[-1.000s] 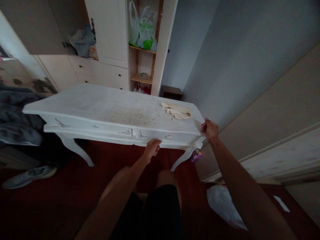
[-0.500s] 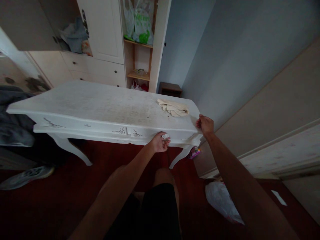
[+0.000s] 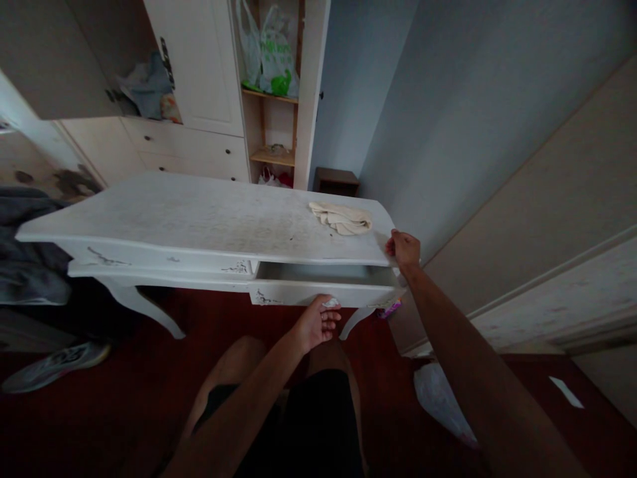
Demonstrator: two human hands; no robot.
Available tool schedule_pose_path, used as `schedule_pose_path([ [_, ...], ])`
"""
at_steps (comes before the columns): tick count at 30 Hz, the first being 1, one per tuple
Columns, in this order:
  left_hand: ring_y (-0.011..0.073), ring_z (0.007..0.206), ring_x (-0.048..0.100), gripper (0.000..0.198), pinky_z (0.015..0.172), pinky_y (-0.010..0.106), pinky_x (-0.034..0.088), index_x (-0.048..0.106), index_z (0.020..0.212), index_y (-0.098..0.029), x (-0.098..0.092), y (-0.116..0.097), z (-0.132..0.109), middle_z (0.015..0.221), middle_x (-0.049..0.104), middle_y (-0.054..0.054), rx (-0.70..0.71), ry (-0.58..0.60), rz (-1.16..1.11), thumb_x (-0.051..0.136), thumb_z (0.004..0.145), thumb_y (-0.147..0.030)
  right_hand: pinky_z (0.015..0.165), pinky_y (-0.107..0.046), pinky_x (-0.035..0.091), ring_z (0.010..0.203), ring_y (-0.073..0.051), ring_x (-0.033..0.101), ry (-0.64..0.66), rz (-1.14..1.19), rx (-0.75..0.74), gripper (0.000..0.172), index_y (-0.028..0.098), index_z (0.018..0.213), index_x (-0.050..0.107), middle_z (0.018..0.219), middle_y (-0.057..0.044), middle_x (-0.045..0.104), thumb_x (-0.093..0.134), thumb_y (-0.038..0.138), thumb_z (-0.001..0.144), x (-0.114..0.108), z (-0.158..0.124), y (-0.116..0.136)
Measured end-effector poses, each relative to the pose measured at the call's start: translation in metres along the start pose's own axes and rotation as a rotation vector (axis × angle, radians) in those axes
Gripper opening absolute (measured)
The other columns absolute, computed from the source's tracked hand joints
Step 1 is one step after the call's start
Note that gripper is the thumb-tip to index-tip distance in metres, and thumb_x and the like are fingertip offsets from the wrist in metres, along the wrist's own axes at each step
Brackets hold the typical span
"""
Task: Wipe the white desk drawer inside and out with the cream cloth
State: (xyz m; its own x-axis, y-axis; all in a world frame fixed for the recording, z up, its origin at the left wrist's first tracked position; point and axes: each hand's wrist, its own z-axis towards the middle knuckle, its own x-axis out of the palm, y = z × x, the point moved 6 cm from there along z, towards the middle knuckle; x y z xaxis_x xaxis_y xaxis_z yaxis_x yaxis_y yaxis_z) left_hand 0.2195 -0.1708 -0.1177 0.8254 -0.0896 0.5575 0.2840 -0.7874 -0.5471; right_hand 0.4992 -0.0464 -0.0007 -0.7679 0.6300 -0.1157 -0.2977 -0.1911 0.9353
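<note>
A small pale round knob [image 3: 330, 303] on the front of a shallow drawer [image 3: 298, 293] is pinched by the curled fingers of the left hand [image 3: 318, 322]. The drawer is seen standing partly out from under the right half of a white painted table [image 3: 199, 212], with its dim inside exposed as a narrow slot. The table's top is long, with a wavy moulded edge and worn, speckled paint. Dark scrolled ornaments are painted on the apron, and the legs are curved. The rounded right corner of the top is clasped by the right hand [image 3: 404, 247], fingers wrapped over the edge. A crumpled cream cloth [image 3: 342, 218], soft and folded on itself, is laid on the top near that corner, apart from the hand. A dark red floor [image 3: 149, 372] is seen beneath, with a grey shoe [image 3: 54, 362] at the left and a glossy white plastic bag [image 3: 440, 401] at the right. Thin plastic bags [image 3: 271, 53] are kept on a wooden shelf behind.
</note>
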Motion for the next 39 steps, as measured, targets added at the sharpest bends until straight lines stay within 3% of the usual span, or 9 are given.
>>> schedule_pose_path([
  [6,0.0095,0.060,0.053,0.044,0.054,0.022,0.033,0.072,0.087,-0.014,-0.003,0.074,-0.029,0.089,0.074,0.008,0.060,-0.092,-0.047,0.070,0.072,-0.056,0.037,-0.017,0.040,0.036,-0.008,0.051,0.015,-0.002,0.030,0.044,0.019,0.051,0.058,0.044,0.000,0.058,0.070,0.047,0.085,-0.002,-0.001,0.002],
  [12,0.0118,0.051,0.052,0.047,0.044,0.023,0.022,0.068,0.076,-0.016,-0.024,0.149,-0.029,0.076,0.072,0.011,0.063,-0.251,-0.095,0.075,0.056,-0.058,0.037,-0.017,0.041,0.037,-0.008,0.050,0.025,-0.011,0.013,0.045,0.020,0.051,0.058,0.044,0.001,0.058,0.070,0.048,0.085,-0.003,-0.002,0.003],
  [14,0.0117,0.048,0.049,0.043,0.042,0.024,0.019,0.067,0.071,-0.017,-0.033,0.165,-0.025,0.073,0.071,0.012,0.062,-0.310,-0.105,0.073,0.055,-0.056,0.037,-0.017,0.041,0.037,-0.009,0.050,0.023,-0.014,0.006,0.046,0.020,0.051,0.058,0.043,0.001,0.057,0.070,0.051,0.084,-0.003,-0.001,0.002],
  [20,0.0129,0.050,0.051,0.034,0.040,0.024,0.022,0.070,0.070,-0.017,-0.045,0.183,-0.017,0.080,0.074,0.016,0.043,-0.271,-0.072,0.069,0.054,-0.047,0.038,-0.018,0.041,0.037,-0.009,0.050,0.014,-0.034,-0.014,0.044,0.020,0.052,0.059,0.044,0.001,0.058,0.069,0.049,0.083,-0.004,-0.003,0.004],
  [25,0.0125,0.049,0.050,0.037,0.041,0.023,0.023,0.066,0.070,-0.018,-0.047,0.181,-0.012,0.074,0.073,0.013,0.052,-0.224,-0.057,0.073,0.054,-0.051,0.040,-0.018,0.041,0.038,-0.009,0.050,-0.013,-0.061,-0.003,0.043,0.020,0.051,0.059,0.044,0.001,0.058,0.066,0.045,0.086,-0.004,-0.006,0.006],
  [28,0.0129,0.048,0.052,0.042,0.042,0.023,0.026,0.065,0.074,-0.019,-0.042,0.175,-0.016,0.073,0.073,0.011,-0.004,-0.125,0.023,0.077,0.054,-0.055,0.040,-0.018,0.040,0.037,-0.008,0.049,-0.021,-0.071,-0.002,0.043,0.019,0.051,0.059,0.043,0.002,0.056,0.066,0.042,0.086,-0.004,-0.007,0.007],
  [32,0.0148,0.046,0.052,0.043,0.040,0.024,0.030,0.063,0.069,-0.022,-0.044,0.154,-0.053,0.069,0.074,0.008,-0.098,-0.035,0.369,0.070,0.064,-0.065,0.040,-0.019,0.040,0.038,-0.008,0.050,-0.013,-0.061,0.018,0.042,0.019,0.051,0.059,0.044,0.001,0.057,0.066,0.043,0.086,-0.005,-0.007,0.006],
  [35,0.0150,0.049,0.053,0.037,0.045,0.025,0.033,0.064,0.057,-0.023,-0.036,0.110,-0.107,0.061,0.071,0.005,-0.022,0.215,0.754,0.069,0.075,-0.054,0.041,-0.019,0.041,0.038,-0.009,0.050,0.006,-0.066,0.031,0.042,0.019,0.051,0.060,0.044,0.001,0.058,0.066,0.043,0.085,-0.005,-0.006,0.005],
  [39,0.0208,0.064,0.067,0.027,0.059,0.031,0.047,0.082,0.084,-0.026,-0.024,0.023,-0.182,0.076,0.077,0.006,0.052,0.518,0.962,0.070,0.083,-0.050,0.042,-0.021,0.041,0.040,-0.010,0.049,0.026,-0.092,0.006,0.043,0.020,0.051,0.060,0.044,0.000,0.057,0.066,0.050,0.081,-0.004,-0.008,0.007],
])
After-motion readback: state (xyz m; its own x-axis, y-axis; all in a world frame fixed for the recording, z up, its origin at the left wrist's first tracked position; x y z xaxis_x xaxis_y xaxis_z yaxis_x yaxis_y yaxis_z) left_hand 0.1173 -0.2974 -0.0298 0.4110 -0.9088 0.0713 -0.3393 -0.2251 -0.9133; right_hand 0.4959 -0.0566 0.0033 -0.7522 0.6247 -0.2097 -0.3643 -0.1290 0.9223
